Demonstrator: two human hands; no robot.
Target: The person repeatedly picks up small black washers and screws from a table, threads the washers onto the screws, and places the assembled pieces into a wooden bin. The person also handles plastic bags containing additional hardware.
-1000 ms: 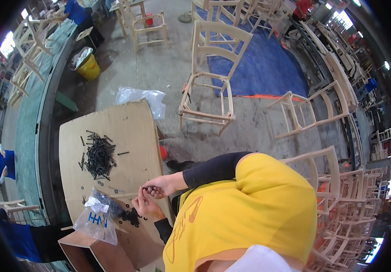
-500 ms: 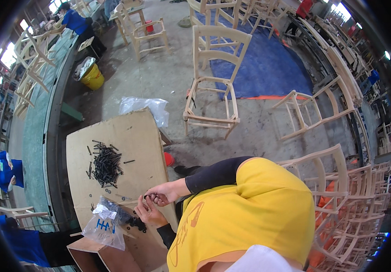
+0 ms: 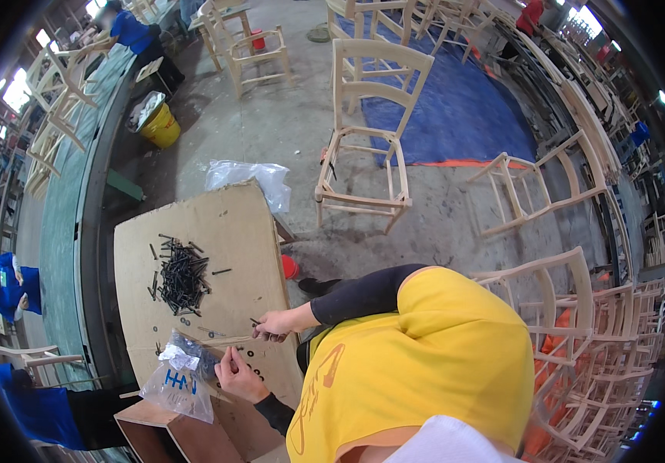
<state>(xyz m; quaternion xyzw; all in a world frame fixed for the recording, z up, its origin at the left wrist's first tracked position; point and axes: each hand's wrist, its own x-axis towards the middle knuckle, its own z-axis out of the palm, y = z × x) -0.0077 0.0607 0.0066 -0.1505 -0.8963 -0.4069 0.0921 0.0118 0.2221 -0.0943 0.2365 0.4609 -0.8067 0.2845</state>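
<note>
My right hand [image 3: 275,325] is closed at the near edge of the cardboard-topped table [image 3: 232,224]. A black bolt [image 3: 255,321] sticks out past its fingertips. Lower down, my left hand [image 3: 241,376] has its thumb and fingers pinched together beside several dark washers [image 3: 252,354]. Whatever is between those fingertips is too small to make out. A heap of black bolts [image 3: 182,279] lies farther in on the cardboard. Left of my left hand, a clear plastic bag [image 3: 178,390] lies against dark small hardware.
A wooden box [image 3: 155,428] stands at the table's lower end. A red container [image 3: 290,267] is by the table's right side. Beyond are a bare wooden chair [image 3: 375,92], a yellow bucket [image 3: 161,127] and a long green bench [image 3: 66,231]. Co-workers in blue are on the left.
My hands, together around a small dark piece before, are now apart. The right holds a bolt up and away, while the left has dropped toward the washers, uncovering several of them.
</note>
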